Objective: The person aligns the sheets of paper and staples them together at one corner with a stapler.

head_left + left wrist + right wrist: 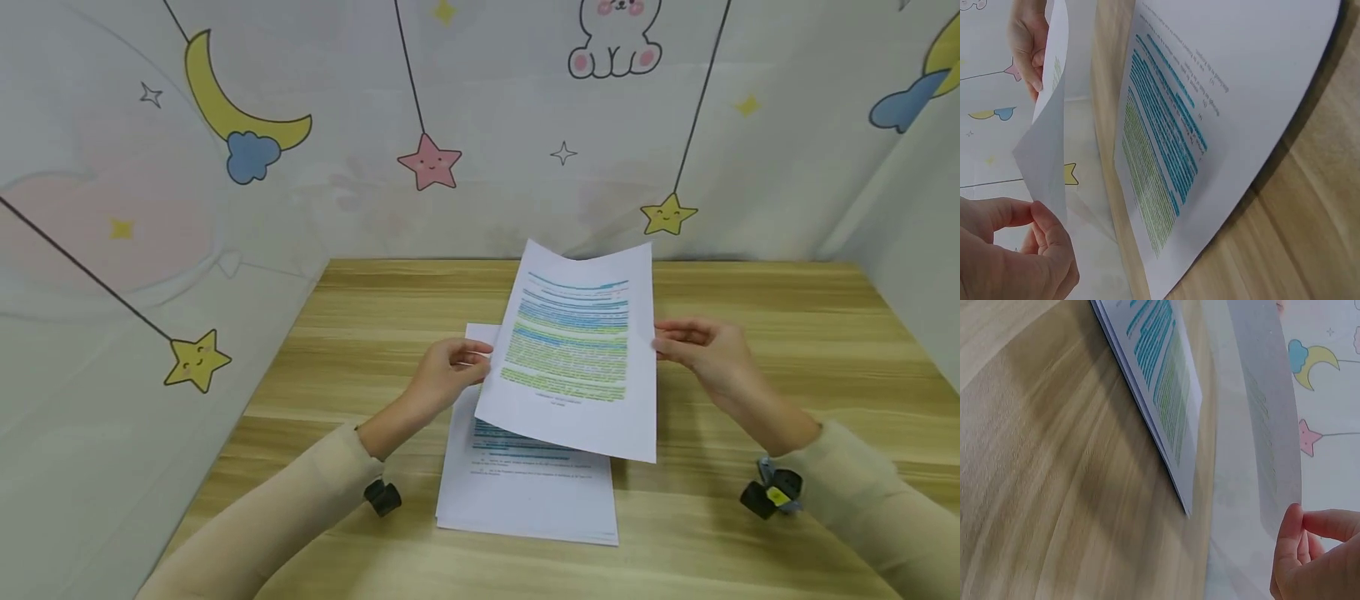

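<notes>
I pinch the highlighted sheet (576,337) by its left and right edges with my left hand (448,371) and right hand (712,354), supporting it above the paper stack (525,504) on the tabletop (360,333), print uncovered.

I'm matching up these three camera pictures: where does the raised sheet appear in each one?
Head: raised sheet, just right of centre, between the left hand and right hand.
Left wrist: raised sheet, down the left side from the top edge.
Right wrist: raised sheet, right of centre, from the top edge.
Shared landmark: the paper stack on the table.
</notes>
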A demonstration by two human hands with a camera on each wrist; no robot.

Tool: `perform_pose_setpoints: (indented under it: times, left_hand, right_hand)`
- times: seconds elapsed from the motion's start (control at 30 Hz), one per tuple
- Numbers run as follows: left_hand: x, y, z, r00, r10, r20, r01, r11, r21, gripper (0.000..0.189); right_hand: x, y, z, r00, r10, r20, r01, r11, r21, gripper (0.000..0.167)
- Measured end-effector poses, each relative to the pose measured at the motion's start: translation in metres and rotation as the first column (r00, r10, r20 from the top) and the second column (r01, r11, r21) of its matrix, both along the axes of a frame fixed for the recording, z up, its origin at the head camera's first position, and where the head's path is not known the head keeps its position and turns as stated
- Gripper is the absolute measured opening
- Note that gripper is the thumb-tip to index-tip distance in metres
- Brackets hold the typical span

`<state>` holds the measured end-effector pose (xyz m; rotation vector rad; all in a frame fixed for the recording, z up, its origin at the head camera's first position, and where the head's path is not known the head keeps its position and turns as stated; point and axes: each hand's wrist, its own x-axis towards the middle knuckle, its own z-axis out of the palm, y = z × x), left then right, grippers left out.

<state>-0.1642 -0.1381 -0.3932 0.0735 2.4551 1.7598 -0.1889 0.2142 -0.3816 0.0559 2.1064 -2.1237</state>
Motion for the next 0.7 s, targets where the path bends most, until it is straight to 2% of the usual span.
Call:
perform_pose_setpoints:
  times: [0.17, 0.4, 0.6, 0.7]
  left_hand:
    - [0.009, -0.005, -0.001, 1.000, 0.024, 0.012, -0.024, 1.000, 0.005, 0.024]
    - [0.022, -0.009, -0.002, 0.999, 0.037, 0.015, -0.038, 0.999, 0.034, 0.022]
    - [0.032, -0.012, -0.001, 0.999, 0.039, 0.008, -0.039, 0.999, 0.035, 0.021]
    - [0.034, -0.009, -0.002, 0.998, 0.055, 0.015, -0.056, 0.998, 0.025, 0.021]
  right_hand:
    - [0.001, -0.007, -0.001, 1.000, 0.020, -0.010, -0.020, 1.000, -0.007, 0.043]
    - [0.003, -0.013, -0.004, 0.999, 0.031, -0.013, -0.031, 0.998, -0.053, 0.025]
    - [0.007, -0.017, -0.007, 0.999, 0.048, -0.005, -0.048, 0.998, -0.043, 0.033]
    - [0.003, -0.015, -0.009, 0.998, 0.067, 0.001, -0.067, 0.997, -0.037, 0.036]
